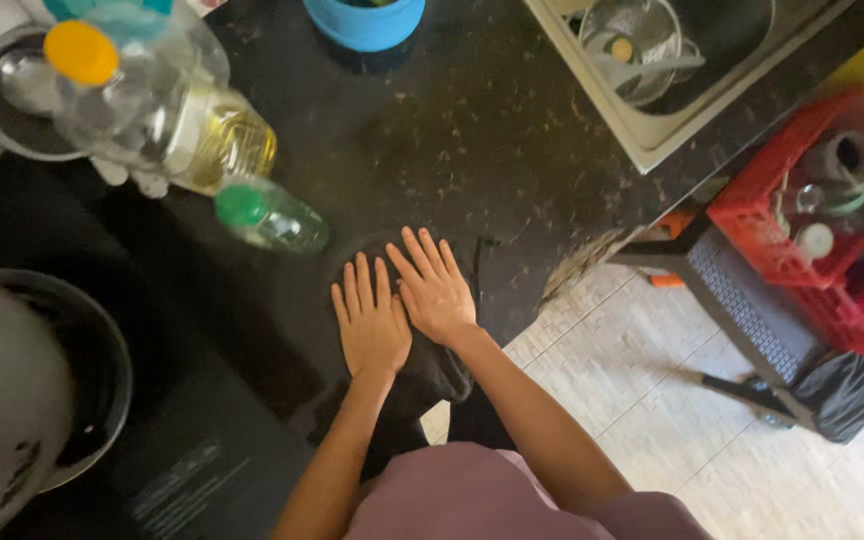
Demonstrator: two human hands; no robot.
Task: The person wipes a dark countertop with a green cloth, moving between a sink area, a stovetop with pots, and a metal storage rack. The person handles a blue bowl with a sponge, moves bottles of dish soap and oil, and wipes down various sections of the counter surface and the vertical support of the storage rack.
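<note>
My left hand (372,320) and my right hand (435,287) lie flat side by side, palms down and fingers spread, on a dark cloth (439,372) at the front edge of a black speckled countertop (472,140). The cloth hangs over the counter edge below my wrists. Neither hand holds anything. A small clear bottle with a green cap (270,216) lies just left of and behind my left hand.
A large oil bottle with a yellow cap (152,110) stands at the back left. A metal pot (62,390) sits on a black stove at the left. A blue container (364,22) is at the back, a sink with dishes (652,60) at right, a red crate (822,190) below.
</note>
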